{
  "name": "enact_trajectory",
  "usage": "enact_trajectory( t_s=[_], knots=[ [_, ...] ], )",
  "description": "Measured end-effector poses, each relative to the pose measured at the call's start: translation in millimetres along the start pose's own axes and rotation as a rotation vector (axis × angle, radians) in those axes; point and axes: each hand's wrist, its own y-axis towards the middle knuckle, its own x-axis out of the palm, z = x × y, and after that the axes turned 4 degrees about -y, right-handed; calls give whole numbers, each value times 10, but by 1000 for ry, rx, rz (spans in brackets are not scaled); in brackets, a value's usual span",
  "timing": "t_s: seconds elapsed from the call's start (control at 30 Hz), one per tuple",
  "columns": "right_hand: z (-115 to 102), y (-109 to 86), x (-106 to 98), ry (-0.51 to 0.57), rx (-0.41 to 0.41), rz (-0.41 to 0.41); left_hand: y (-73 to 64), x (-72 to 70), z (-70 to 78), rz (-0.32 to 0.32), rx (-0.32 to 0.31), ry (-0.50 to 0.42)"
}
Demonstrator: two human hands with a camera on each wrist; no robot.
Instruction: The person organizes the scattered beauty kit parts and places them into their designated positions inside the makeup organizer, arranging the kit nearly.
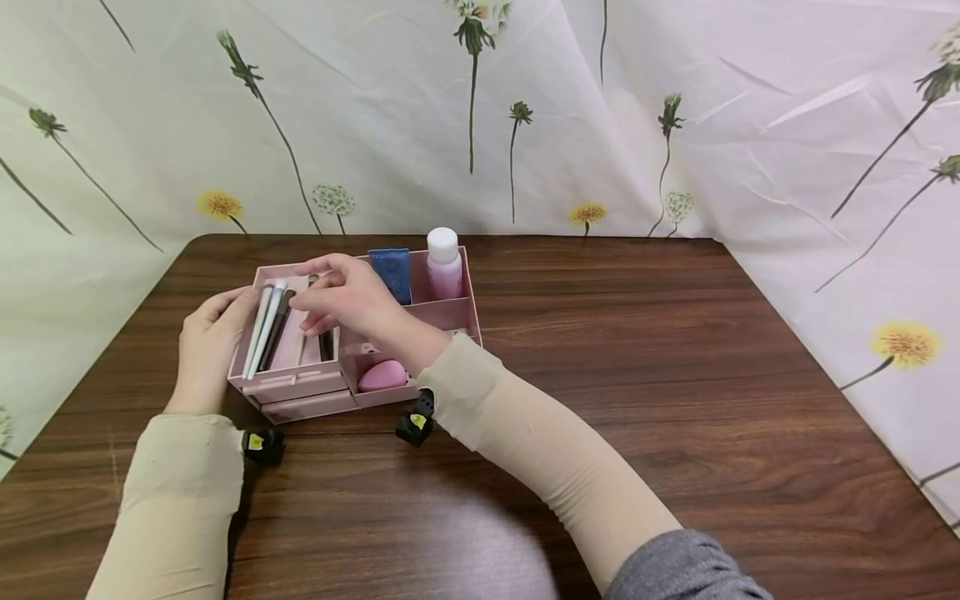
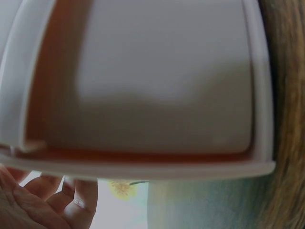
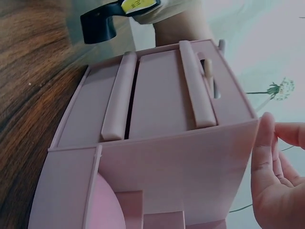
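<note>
A pink desktop organizer (image 1: 288, 385) with drawers stands on the table. Its top tray holds several makeup brushes (image 1: 262, 329), some with white and some with dark handles. My left hand (image 1: 210, 346) rests against the organizer's left side, fingers by the upper rim. Above the tray is my right hand (image 1: 348, 296), its fingers bent over a thin brush (image 1: 301, 350) lying there, which it partly hides. In the right wrist view the right thumb and fingertips (image 3: 267, 129) come close together beside the organizer's edge, with nothing visible between them.
A pink bottle with a white cap (image 1: 445, 271) and a blue tube (image 1: 392, 275) stand in the back compartments. A pink makeup sponge (image 1: 382, 376) lies in the front one. Wood tabletop (image 1: 637, 375) extends to the right, with a flowered cloth (image 1: 555, 117) behind.
</note>
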Motion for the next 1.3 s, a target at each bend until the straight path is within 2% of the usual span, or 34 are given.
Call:
enact_trajectory(
  t_s=[0.27,0.43,0.57,0.73,0.87,1.1,1.2,1.3],
  knots=[
    [-27,-191,-111,-15,-10,-9,18,27,-19,-15,7,-18],
    [-56,-355,-202,-48,-28,-27,49,9,-30,-13,25,51],
    [-87,-493,-292,-68,-60,-46,70,-7,-22,10,61,106],
    [-127,-667,-415,-106,-78,-62,44,-14,11,62,128,107],
    [-141,-788,-531,-114,-90,-39,15,-15,62,93,171,106],
    [-109,-968,-797,-112,-198,8,-68,-30,168,120,170,167],
    [-110,-1052,-926,-117,-219,61,-120,-40,273,111,213,207],
    [-114,-1135,-1066,-117,-225,124,-172,-22,413,97,282,213]
  ],
)
